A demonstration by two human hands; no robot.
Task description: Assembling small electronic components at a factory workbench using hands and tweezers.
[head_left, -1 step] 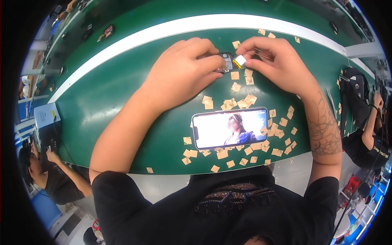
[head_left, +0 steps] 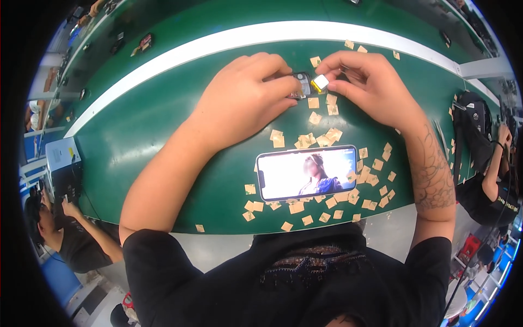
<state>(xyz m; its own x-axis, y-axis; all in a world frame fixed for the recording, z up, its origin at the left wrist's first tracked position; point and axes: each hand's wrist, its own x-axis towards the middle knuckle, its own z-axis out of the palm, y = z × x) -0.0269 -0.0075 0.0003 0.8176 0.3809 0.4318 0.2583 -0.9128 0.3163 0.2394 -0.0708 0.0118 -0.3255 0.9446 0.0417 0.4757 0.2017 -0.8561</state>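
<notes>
Near the far side of the green table, my left hand [head_left: 239, 101] is closed on a small dark device casing [head_left: 303, 80] with some of its inside showing. Its fingers hide the casing's left part. Just right of the casing, my right hand [head_left: 373, 84] pinches a small flat battery [head_left: 320, 82], white on its face with a yellow edge, between thumb and fingers. The battery is close against the casing's right end; whether they are joined by wires I cannot tell. Between my forearms lies a phone [head_left: 289, 174] with a lit screen.
Many small tan paper squares [head_left: 296, 207] lie around the phone and beyond it on the green table [head_left: 131, 147]. A white strip [head_left: 218, 41] runs along the far edge. A black bag [head_left: 474, 120] sits at right, a white-and-black box [head_left: 62, 155] at left. Other people sit at both sides.
</notes>
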